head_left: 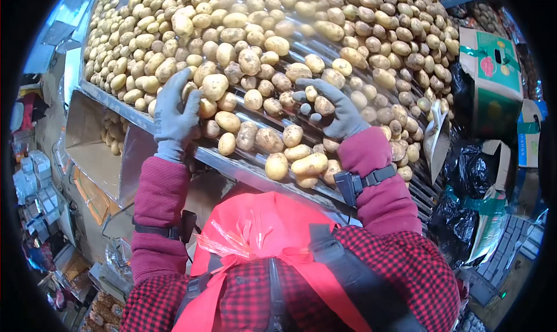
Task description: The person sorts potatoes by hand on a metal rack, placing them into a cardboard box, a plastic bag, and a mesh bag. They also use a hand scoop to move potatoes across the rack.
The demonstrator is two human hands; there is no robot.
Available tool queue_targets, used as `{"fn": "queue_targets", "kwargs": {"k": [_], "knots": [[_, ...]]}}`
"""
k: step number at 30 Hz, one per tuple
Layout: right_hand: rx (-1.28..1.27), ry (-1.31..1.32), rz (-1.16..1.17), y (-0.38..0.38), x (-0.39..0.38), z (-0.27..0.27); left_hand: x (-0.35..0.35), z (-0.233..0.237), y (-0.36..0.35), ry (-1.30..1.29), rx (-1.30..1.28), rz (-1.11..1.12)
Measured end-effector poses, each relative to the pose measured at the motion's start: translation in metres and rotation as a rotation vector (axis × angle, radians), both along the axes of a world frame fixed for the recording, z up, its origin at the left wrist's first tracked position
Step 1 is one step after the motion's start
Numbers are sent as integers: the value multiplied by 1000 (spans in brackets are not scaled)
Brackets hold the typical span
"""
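Note:
My left hand [174,109], in a grey glove, lies against the potatoes by the near metal edge. Its fingers are stretched out with the thumb apart, and a yellow potato [215,86] sits just right of it. My right hand [339,111], also gloved in grey, curls around a small potato [324,105]; another small one shows between its fingers. Between the two hands, loose potatoes [268,140] lie on dark metal rollers [278,121]. Some have brown, soiled patches. Several more potatoes [310,164] gather along the front edge, close to my body.
A large potato heap [232,19] spreads over the sorting table, bordered by a metal rail [232,165]. An open cardboard box [90,126] stands below at left. At right are a green printed carton [496,65] and black plastic bags [455,216].

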State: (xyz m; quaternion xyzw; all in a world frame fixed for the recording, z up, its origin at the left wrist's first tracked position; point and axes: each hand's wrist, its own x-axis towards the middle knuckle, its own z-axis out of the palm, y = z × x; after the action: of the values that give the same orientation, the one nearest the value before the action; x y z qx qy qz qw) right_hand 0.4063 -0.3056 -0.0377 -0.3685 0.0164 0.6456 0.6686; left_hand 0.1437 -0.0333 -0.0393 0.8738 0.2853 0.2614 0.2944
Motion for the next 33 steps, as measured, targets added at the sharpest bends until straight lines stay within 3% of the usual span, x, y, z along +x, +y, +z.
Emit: {"fn": "queue_targets", "kwargs": {"k": [3, 4, 8, 9, 11, 12, 13, 14, 15, 16, 17, 18, 20, 21, 28, 30, 32, 33], "knots": [[-42, -99, -103, -8, -8, 14, 1, -10, 5, -81, -88, 1], [-33, -265, -129, -13, -5, 17, 1, -12, 6, -88, -93, -4], [25, -172, -294, -57, 31, 32, 3, -11, 3, -5, 81, -41], [169, -72, -324, -68, 38, 35, 6, -4, -3, 29, 168, -61], [148, -208, -401, -89, 40, 50, 29, 26, -37, -14, 247, -135], [140, -290, -435, -101, 40, 53, 42, 46, -57, -96, 231, -331], [180, -203, -429, -114, 46, 51, 57, 49, -83, -212, 267, -467], [107, -451, -482, -124, 39, 49, 70, 65, -109, -139, 253, -650], [68, -465, -546, -128, 30, 56, 83, 64, -135, -178, 186, -858], [30, -480, -612, -129, 22, 62, 85, 69, -159, -47, 189, -1018], [13, -1119, -672, -134, 14, 40, 89, 52, -180, -60, 192, -1152], [180, -217, -536, -157, 36, 51, 90, 37, -192, -29, 232, -1222], [3, -447, -677, -174, 25, 56, 94, 37, -190, 14, 312, -1224], [58, -264, -707, -185, 25, 63, 90, 37, -184, 55, 249, -1161], [64, -325, -763, -266, 17, 48, 69, 28, -99, 220, 331, -772], [-33, -322, -840, -270, 2, 59, 66, 29, -81, 183, 337, -681], [-144, -622, -795, -274, -4, 59, 61, 19, -55, 137, 441, -533], [-227, -588, -876, -283, -2, 47, 56, 19, -49, 203, 543, -444]]}}
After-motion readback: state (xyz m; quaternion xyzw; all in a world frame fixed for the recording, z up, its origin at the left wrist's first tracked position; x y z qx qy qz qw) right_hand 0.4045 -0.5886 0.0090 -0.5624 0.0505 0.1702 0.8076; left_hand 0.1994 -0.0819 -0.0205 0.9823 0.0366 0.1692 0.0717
